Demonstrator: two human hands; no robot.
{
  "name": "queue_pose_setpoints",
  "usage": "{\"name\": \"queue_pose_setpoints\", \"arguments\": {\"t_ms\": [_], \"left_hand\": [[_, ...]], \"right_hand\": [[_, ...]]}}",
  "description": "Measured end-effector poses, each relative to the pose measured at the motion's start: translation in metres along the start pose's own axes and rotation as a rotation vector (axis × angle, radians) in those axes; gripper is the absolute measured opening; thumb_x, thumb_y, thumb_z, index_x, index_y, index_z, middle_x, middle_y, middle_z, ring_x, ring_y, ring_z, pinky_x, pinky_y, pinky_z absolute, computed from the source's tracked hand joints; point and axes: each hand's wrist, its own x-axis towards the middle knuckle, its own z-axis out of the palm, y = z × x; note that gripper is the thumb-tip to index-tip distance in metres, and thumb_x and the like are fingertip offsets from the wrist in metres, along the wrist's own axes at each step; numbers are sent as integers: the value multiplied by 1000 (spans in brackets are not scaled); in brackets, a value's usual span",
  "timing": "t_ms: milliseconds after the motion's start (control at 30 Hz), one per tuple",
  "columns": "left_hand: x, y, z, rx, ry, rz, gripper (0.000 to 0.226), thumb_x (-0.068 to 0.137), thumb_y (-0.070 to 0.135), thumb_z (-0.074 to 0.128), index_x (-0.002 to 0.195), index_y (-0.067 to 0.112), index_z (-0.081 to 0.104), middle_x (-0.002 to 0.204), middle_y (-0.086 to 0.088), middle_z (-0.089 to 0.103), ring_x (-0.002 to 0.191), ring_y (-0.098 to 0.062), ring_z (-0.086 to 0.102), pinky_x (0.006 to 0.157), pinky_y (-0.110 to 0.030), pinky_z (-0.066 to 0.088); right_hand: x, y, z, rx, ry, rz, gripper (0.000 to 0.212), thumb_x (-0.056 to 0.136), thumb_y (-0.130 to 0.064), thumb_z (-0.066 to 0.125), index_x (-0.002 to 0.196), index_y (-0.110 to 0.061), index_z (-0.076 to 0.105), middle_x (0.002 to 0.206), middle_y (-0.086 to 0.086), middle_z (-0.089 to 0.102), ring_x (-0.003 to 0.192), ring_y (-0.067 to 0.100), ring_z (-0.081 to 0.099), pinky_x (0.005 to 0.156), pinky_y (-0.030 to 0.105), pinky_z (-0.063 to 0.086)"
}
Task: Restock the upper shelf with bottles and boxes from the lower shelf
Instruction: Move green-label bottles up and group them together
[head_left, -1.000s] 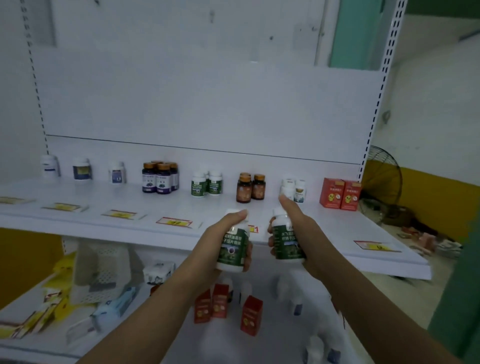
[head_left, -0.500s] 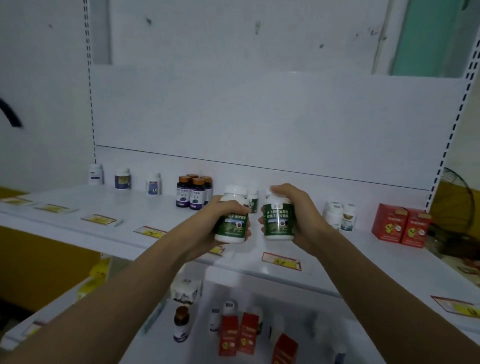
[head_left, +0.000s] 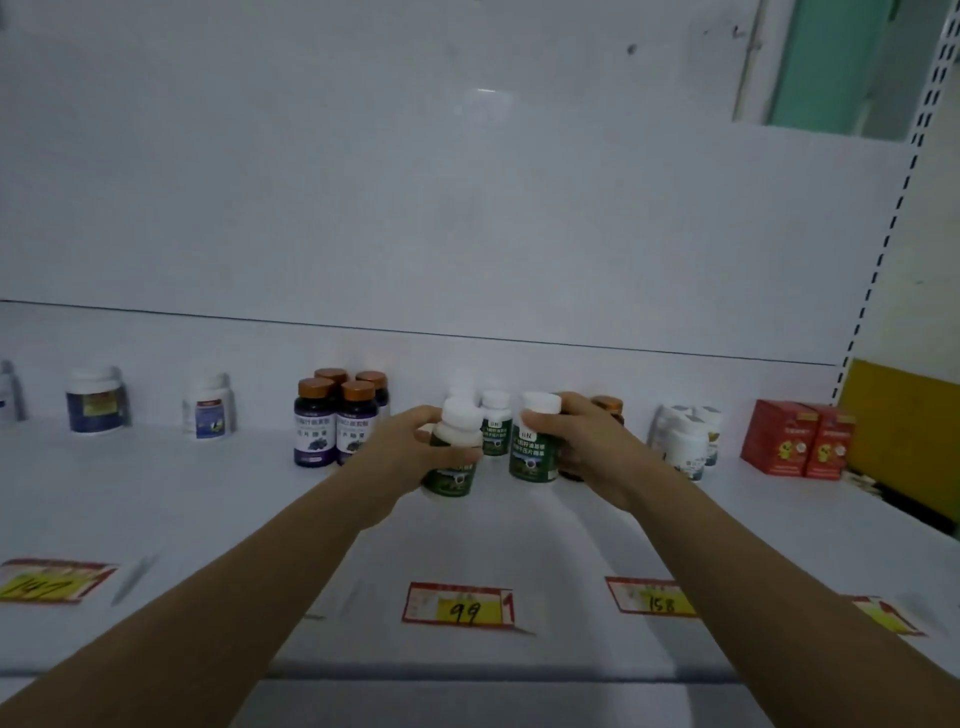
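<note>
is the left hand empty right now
No, the left hand grips a white-capped, green-labelled plastic bottle; the right hand grips a second green-labelled bottle.

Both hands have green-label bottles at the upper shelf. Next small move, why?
Probably straighten the tilted green-labelled white-capped plastic bottle in the left hand and set it on the white upper shelf. The matching bottle in the right hand looks upright near the same-label bottle standing at the back, so that row seems the spot.

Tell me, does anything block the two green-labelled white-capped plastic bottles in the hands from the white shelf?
Nothing visible. Bare white upper shelf lies under the left hand's green-labelled bottle and the right hand's twin bottle; a third matching bottle stands behind.
</note>
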Motion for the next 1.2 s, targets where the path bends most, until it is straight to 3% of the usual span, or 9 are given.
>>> {"name": "queue_pose_setpoints", "arguments": {"t_ms": [100, 233, 300, 433, 633, 800, 900, 1000, 1200], "left_hand": [[17, -11, -5, 1, -17, -20, 45, 76, 7, 74, 117, 13, 54, 116, -6, 62, 103, -23, 58, 91, -38, 48], [35, -24, -7, 56, -20, -45, 51, 79, 13, 72, 124, 12, 46, 116, -2, 56, 106, -20, 52, 100, -40, 44], [42, -29, -8, 59, -37, -51, 51, 80, 13, 71, 124, 12, 45, 123, -5, 56, 112, -22, 53, 103, -41, 43], [47, -33, -4, 45, -45, -45, 54, 84, 11, 67, 130, 9, 39, 131, -10, 53, 107, -19, 51, 93, -33, 43], [51, -32, 3, 152, -51, 17, 81, 85, 8, 65, 145, 14, 11, 138, -10, 43, 105, -12, 42, 88, -26, 37], [54, -31, 6, 314, -82, 51, 59, 80, -2, 65, 131, 10, 38, 113, -6, 58, 93, -12, 53, 77, -16, 45], [55, -30, 7, 323, -98, 71, 50, 79, -7, 64, 119, 15, 44, 98, 3, 59, 86, -7, 56, 69, -10, 47], [58, -31, 6, 329, -103, 58, 62, 76, -4, 67, 130, 13, 41, 118, -5, 58, 104, -17, 55, 86, -24, 46], [59, -32, 5, 366, -108, 87, 68, 77, -2, 68, 136, 16, 39, 121, -2, 58, 101, -13, 53, 84, -23, 41]], "right_hand": [[17, 11, 7, -71, 30, 23, 28, 85, -16, 68, 111, -15, 58, 113, 8, 63, 99, 22, 62, 73, 29, 49], [36, 23, 12, -181, 54, 74, 40, 82, -22, 72, 120, -22, 59, 122, 3, 62, 112, 23, 59, 100, 45, 47], [42, 26, 16, -236, 58, 97, 45, 81, -25, 73, 123, -25, 57, 125, 2, 60, 113, 23, 57, 98, 46, 48], [53, 30, 22, -227, 68, 92, 47, 82, -26, 72, 126, -23, 56, 126, 4, 58, 113, 24, 58, 86, 41, 55], [64, 32, 25, -291, 84, 75, 46, 84, -22, 71, 124, -15, 48, 125, 10, 56, 114, 26, 57, 91, 44, 54], [66, 37, 26, -491, 76, 43, 51, 78, -16, 74, 121, -16, 47, 119, 8, 59, 106, 25, 61, 93, 45, 53], [67, 35, 28, -602, 77, -4, 53, 79, -16, 72, 127, -13, 50, 119, 7, 61, 106, 23, 61, 95, 43, 52], [67, 33, 29, -671, 37, -17, 43, 82, -13, 67, 123, -11, 55, 119, 9, 64, 103, 23, 61, 95, 39, 51], [69, 31, 30, -693, 9, -7, 36, 84, -11, 63, 120, -8, 57, 118, 13, 65, 106, 27, 62, 95, 41, 51]]}}
